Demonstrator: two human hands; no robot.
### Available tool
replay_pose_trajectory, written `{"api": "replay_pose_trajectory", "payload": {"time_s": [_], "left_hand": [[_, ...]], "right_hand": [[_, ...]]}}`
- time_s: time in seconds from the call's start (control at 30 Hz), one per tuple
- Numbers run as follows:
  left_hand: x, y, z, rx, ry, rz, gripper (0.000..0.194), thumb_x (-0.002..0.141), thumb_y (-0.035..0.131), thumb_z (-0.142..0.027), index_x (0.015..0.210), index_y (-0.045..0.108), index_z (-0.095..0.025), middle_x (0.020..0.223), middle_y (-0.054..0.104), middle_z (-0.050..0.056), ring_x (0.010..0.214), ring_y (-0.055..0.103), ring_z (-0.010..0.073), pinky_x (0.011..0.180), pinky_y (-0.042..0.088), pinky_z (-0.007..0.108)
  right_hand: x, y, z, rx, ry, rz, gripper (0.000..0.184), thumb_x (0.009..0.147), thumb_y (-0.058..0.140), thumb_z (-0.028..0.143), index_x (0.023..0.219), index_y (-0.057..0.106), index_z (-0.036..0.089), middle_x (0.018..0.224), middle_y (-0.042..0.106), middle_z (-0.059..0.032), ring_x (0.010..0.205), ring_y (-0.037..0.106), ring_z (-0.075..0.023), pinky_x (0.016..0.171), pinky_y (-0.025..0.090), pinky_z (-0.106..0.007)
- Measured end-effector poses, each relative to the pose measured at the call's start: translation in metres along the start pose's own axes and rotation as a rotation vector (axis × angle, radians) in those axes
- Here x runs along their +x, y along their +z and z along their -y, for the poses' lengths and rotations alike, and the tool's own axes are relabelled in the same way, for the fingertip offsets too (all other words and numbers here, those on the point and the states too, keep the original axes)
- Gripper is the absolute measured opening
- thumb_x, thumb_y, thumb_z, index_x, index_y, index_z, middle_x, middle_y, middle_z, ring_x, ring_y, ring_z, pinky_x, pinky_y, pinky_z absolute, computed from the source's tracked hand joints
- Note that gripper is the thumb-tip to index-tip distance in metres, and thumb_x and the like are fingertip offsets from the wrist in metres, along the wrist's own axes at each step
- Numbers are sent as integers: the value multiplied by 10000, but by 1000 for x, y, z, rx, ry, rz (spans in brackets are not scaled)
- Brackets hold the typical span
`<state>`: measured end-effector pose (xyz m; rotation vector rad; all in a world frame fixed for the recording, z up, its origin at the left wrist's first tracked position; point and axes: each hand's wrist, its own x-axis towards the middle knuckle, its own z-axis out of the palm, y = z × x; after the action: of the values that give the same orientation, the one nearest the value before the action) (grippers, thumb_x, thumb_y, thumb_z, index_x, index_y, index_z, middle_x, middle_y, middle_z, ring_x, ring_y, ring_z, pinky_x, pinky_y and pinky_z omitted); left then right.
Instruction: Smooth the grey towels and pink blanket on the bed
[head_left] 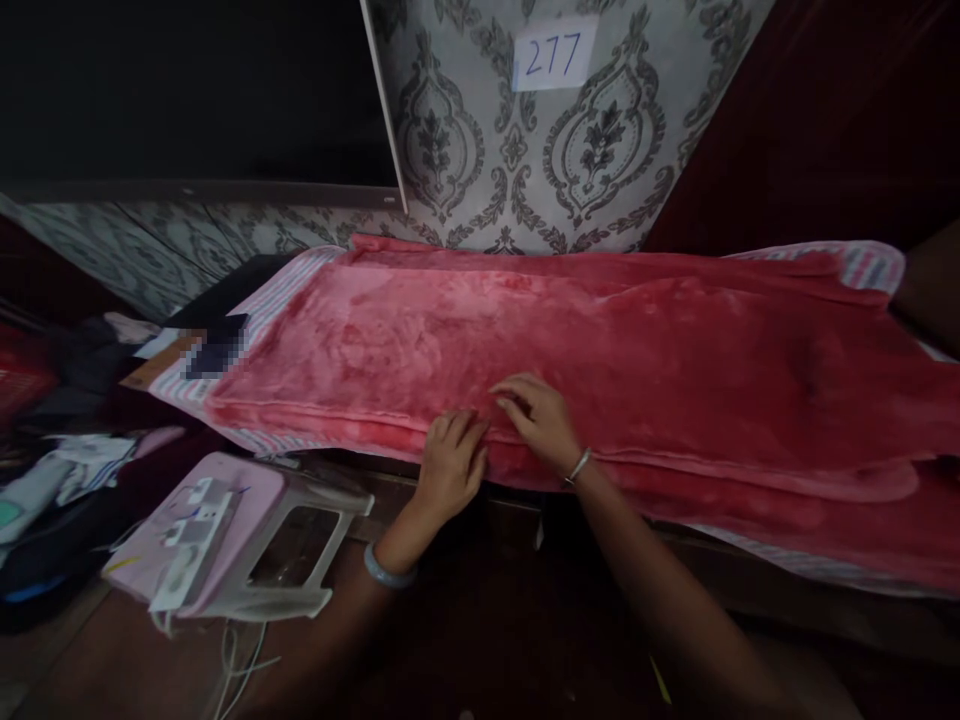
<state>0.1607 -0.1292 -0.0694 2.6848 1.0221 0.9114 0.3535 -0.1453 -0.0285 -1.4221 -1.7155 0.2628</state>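
A red plush blanket (450,330) lies spread in folded layers over a long low surface against the wall. My left hand (454,465) is at its front edge, fingers bent over the folded rim and closed on the cloth. To the right of it, my right hand (546,425) rests over the top layer near the same edge. Its fingers are loosely curved, with a gap between thumb and forefinger and no cloth visibly held. Under the blanket, a striped cloth (274,300) shows at the left end and along parts of the border.
A large screen (195,100) stands at the back left. A paper marked 277 (555,55) is on the patterned wall. At the lower left, a pink-topped stool (247,490) carries a white power strip (196,550), with cables hanging down. Clothes (82,465) are piled beyond it.
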Motion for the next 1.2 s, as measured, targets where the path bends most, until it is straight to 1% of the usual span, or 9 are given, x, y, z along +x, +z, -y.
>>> {"api": "replay_pose_trajectory", "payload": {"time_s": [0.13,0.23,0.33,0.47,0.57,0.67,0.9,1.1,1.2], "left_hand": [[-15,8,3,22,11,-8,411,975,481,-270,1360,624,-243,1463,579,139,1376,497,296,1175,385,569],[-20,12,5,49,23,-5,435,978,476,-271,1395,598,-248,1502,551,129,1426,457,291,1207,348,568],[-22,17,6,53,17,-34,435,971,485,-273,1388,603,-241,1491,560,136,1427,456,294,1203,352,562],[-22,22,6,53,54,-107,449,955,507,-247,1395,590,-220,1483,566,137,1404,473,291,1197,352,551],[-21,23,7,68,99,-156,455,951,514,-226,1401,577,-199,1471,575,138,1390,481,279,1193,356,522],[-21,22,6,85,114,-181,452,951,518,-217,1399,574,-195,1461,583,140,1386,480,276,1184,362,509],[-22,22,5,74,98,-163,454,949,519,-219,1398,578,-200,1471,572,142,1393,471,280,1191,345,520],[-21,23,6,69,93,-152,455,949,514,-218,1399,581,-202,1465,573,142,1394,470,282,1184,353,520],[-21,22,5,71,96,-164,447,947,516,-208,1389,584,-200,1460,577,144,1393,469,279,1180,356,519]], "right_hand": [[1,24,-9,-26,75,113,235,884,593,141,1056,730,223,1006,679,-61,873,631,-195,814,534,-336],[-2,30,-12,-65,115,133,237,879,617,124,1064,730,220,1011,660,-57,862,616,-183,808,515,-319],[-2,31,-11,-85,147,123,186,889,613,126,997,736,216,949,646,-47,843,605,-182,787,496,-315],[-3,35,-10,-71,155,32,155,918,578,148,882,719,202,908,633,-49,846,601,-186,786,480,-320],[-5,37,-11,-6,133,-59,164,921,560,161,841,696,204,871,631,-46,844,596,-188,793,480,-318],[-6,37,-11,58,124,-116,159,902,558,171,796,670,210,827,628,-40,818,589,-189,783,480,-317],[-6,35,-11,156,160,-214,126,872,538,229,772,614,219,789,631,-32,772,579,-188,739,462,-314],[-7,33,-12,241,248,-272,193,924,463,337,818,573,221,720,608,0,620,551,-149,669,453,-291],[-8,33,-12,300,282,-312,217,941,453,386,841,559,225,686,593,13,596,556,-144,627,446,-276]]}}
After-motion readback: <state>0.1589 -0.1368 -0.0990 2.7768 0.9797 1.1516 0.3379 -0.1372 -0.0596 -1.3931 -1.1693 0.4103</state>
